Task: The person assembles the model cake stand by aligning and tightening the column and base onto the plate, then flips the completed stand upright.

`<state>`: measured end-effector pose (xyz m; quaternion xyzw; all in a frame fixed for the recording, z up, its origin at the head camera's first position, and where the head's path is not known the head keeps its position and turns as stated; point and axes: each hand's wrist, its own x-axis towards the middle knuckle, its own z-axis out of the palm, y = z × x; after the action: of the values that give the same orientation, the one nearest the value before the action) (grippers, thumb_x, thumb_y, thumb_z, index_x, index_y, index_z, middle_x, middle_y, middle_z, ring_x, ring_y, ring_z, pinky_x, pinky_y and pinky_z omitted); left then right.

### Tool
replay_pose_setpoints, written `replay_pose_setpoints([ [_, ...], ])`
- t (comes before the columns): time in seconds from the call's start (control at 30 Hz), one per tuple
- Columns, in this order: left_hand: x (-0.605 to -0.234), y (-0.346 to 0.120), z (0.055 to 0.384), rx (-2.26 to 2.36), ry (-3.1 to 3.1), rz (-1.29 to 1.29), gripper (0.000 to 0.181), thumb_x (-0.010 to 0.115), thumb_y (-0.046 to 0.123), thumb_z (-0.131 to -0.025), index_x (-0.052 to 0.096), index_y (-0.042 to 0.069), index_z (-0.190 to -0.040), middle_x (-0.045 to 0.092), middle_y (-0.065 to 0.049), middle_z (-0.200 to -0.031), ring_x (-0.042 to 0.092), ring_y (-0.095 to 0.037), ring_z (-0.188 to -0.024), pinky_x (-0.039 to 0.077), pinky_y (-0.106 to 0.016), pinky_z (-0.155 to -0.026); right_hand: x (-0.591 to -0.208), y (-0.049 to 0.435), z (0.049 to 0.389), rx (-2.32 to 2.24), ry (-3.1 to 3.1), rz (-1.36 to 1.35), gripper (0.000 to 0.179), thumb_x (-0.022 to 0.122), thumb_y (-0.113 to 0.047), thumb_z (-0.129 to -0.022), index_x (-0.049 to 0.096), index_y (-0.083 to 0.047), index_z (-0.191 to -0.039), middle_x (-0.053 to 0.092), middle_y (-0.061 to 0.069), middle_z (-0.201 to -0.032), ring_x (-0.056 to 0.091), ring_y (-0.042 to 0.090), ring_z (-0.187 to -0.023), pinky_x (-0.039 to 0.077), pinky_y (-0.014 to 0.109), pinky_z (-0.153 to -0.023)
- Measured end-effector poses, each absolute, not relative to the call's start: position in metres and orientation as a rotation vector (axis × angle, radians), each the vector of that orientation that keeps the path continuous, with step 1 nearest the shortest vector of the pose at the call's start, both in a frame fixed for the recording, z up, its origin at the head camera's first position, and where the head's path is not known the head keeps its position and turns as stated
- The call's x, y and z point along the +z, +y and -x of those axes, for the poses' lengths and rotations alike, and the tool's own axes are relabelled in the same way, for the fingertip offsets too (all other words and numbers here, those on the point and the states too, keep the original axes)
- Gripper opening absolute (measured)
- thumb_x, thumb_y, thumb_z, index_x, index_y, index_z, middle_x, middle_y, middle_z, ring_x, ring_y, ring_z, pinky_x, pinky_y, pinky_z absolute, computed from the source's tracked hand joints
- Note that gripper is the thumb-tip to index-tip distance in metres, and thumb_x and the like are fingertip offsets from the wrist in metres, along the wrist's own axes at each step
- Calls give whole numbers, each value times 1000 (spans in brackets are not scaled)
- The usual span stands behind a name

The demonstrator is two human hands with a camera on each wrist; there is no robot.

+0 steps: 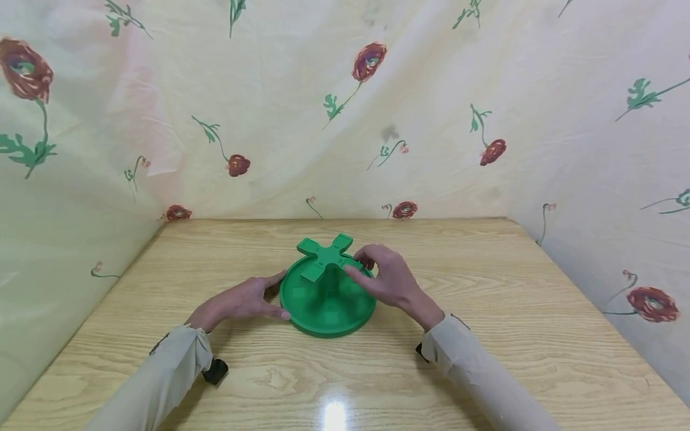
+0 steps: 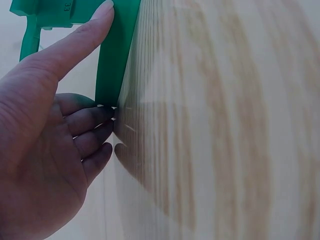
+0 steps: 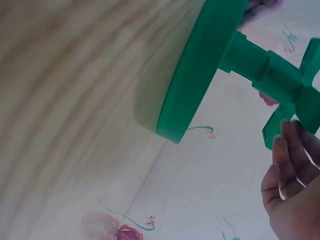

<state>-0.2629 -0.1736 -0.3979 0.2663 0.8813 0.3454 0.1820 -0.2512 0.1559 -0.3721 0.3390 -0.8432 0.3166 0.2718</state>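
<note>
A green stand [image 1: 326,311] with a round, raised-rim base, an upright post [image 3: 272,72] and a four-armed cross-shaped top [image 1: 329,256] is on the wooden table. My left hand [image 1: 250,298] holds the base's left edge, thumb at the front rim and the other fingers round the side. In the left wrist view, the left thumb [image 2: 82,42] lies along the green rim and the fingertips are low by the tabletop. My right hand [image 1: 389,276] pinches the cross's right front arm between thumb and fingers. Small marks like numbers show on the post and arms.
The wooden table [image 1: 517,359] spreads out round the stand. A flower-patterned cloth [image 1: 291,108] hangs behind it and along both sides. Black pieces [image 1: 215,371] show at the cuffs of the light sleeves.
</note>
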Motion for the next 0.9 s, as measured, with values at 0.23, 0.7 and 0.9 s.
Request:
replay_pose_setpoints([
  [0.23, -397, -173, 262, 952, 2502, -763, 108, 83, 43, -88, 21, -4, -162, 33, -25, -162, 27, -41, -151, 27, -57, -119, -374, 152, 247, 799, -2303, -956, 26, 85, -16, -85, 64, -4, -94, 59, 3, -78, 53, 16, -72, 49, 28, -62],
  [0.7, -399, -173, 264, 952, 2518, -754, 108, 85, 41, -87, 23, -4, -161, 33, -24, -162, 29, -40, -150, 29, -55, -119, -374, 146, 241, 871, -2330, -897, 27, 85, -13, -86, 61, -1, -94, 54, 1, -74, 53, 17, -66, 47, 25, -58],
  [0.9, -398, -173, 263, 954, 2509, -755, 108, 85, 42, -87, 22, -2, -162, 35, -23, -162, 30, -38, -150, 30, -55, -118, -371, 155, 232, 891, -2433, -848, 23, 62, -24, -105, 69, -3, -105, 61, 1, -84, 57, 19, -79, 51, 35, -70],
])
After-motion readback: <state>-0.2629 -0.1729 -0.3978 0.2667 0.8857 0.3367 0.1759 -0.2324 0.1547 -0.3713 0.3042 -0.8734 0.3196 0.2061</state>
